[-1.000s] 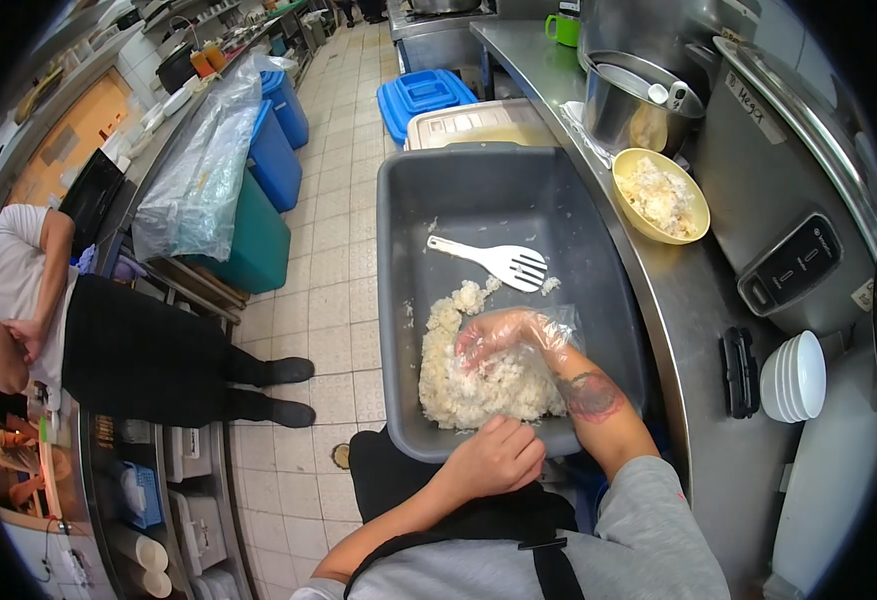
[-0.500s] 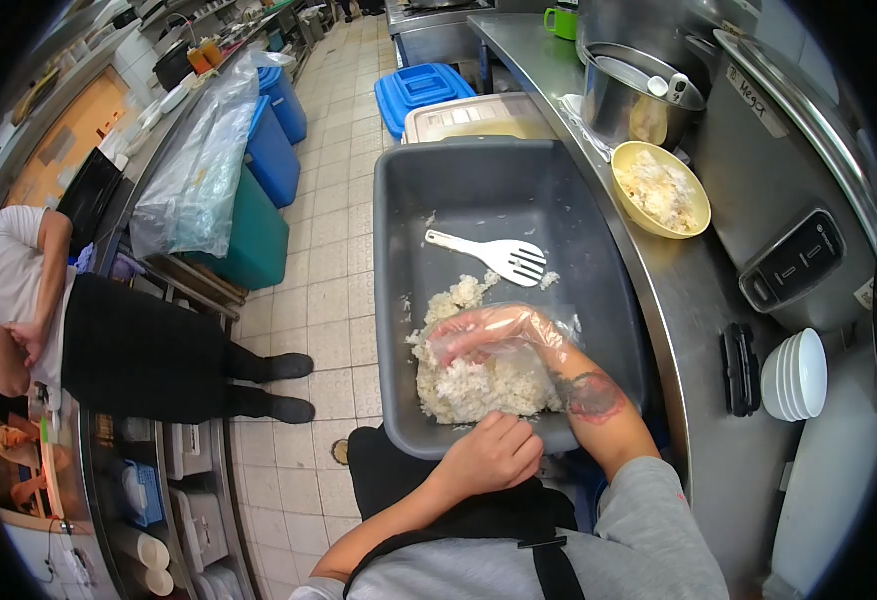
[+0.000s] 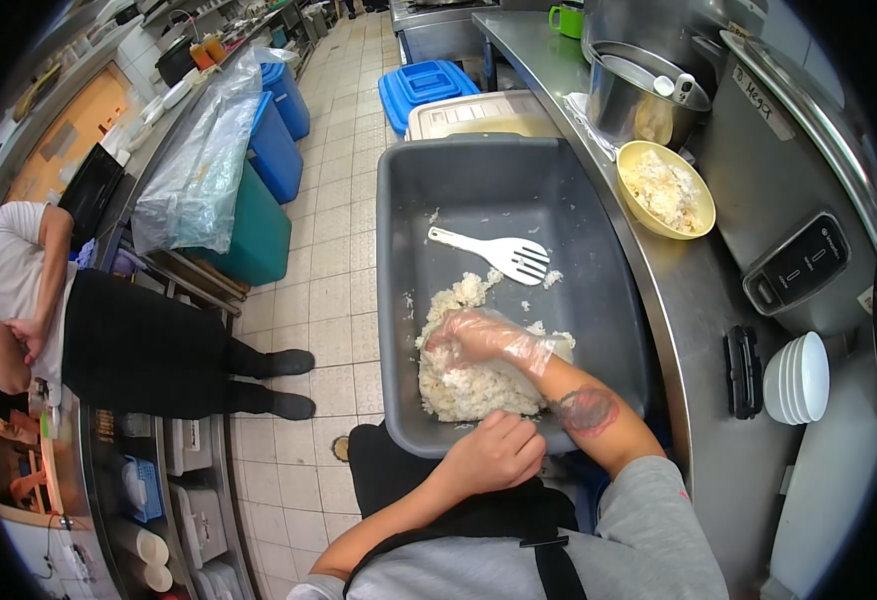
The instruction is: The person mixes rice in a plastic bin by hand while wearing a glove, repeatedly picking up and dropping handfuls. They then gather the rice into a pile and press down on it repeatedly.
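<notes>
A large grey tub point(image 3: 518, 175) holds a mound of white rice point(image 3: 478, 392) at its near left. My right hand point(image 3: 470, 340), in a clear plastic glove, presses into the top of the rice with its fingers curled; the fingertips and whatever they grip are hard to make out. My left hand point(image 3: 498, 455) is bare and closed, resting by the tub's near rim; what it holds, if anything, is hidden. Beyond the rice, a white slotted paddle point(image 3: 493, 251) lies on the tub floor, touching no hand.
On the steel counter point(image 3: 678, 340) at right are a yellow bowl of rice point(image 3: 663, 190), a metal pot point(image 3: 623, 115), stacked white bowls point(image 3: 798, 378) and a large cooker point(image 3: 798, 180). A person point(image 3: 138, 335) stands left, arms folded, near lidded bins point(image 3: 263, 230).
My right hand has drawn its fingers together and turned on the rice, its wrist and forearm shifting a little. My left hand stays in place.
</notes>
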Tool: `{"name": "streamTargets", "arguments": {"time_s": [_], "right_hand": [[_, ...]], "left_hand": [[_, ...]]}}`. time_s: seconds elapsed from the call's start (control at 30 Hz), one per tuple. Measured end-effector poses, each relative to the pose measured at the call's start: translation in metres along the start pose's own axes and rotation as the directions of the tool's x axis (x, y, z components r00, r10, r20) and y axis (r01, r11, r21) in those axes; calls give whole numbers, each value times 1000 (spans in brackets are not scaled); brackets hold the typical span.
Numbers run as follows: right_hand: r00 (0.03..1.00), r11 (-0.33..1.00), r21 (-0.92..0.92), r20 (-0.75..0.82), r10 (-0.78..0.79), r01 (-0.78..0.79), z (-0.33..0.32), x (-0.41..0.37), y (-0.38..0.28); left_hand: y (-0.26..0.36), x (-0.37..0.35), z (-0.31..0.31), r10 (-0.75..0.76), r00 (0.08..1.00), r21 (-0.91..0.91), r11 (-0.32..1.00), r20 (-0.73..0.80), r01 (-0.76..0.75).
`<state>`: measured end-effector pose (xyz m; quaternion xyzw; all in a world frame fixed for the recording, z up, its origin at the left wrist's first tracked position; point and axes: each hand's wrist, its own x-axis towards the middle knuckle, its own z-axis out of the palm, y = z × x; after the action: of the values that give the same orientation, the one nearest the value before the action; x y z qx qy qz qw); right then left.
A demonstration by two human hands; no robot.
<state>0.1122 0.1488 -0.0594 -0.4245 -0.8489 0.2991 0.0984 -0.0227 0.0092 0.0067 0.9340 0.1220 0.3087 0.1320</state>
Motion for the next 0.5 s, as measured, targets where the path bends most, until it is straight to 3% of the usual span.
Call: {"name": "streamTargets", "arguments": {"time_s": [0.03,0.13,0.23,0.47,0.5], "right_hand": [[997,994,-100,-58,-45,39,-2,0,-5],[995,986,-161,-88,-51,36,-12,0,-21],[990,992,125,-134,38,-22,-4,5,-15],[978,885,417,75,192,-206,-19,1,11],[984,892,416,41,173,-174,-16,0,16]], "left_hand": [[0,0,0,-1,1000,1,1000,0,1],[1,0,-1,-1,1000,11,1000,3,1],[0,-1,0,-1,1000,17,1000,5,1],[1,-1,0,2,1000,12,1000,16,-2],[1,0,1,5,1000,11,1000,16,-6]]}}
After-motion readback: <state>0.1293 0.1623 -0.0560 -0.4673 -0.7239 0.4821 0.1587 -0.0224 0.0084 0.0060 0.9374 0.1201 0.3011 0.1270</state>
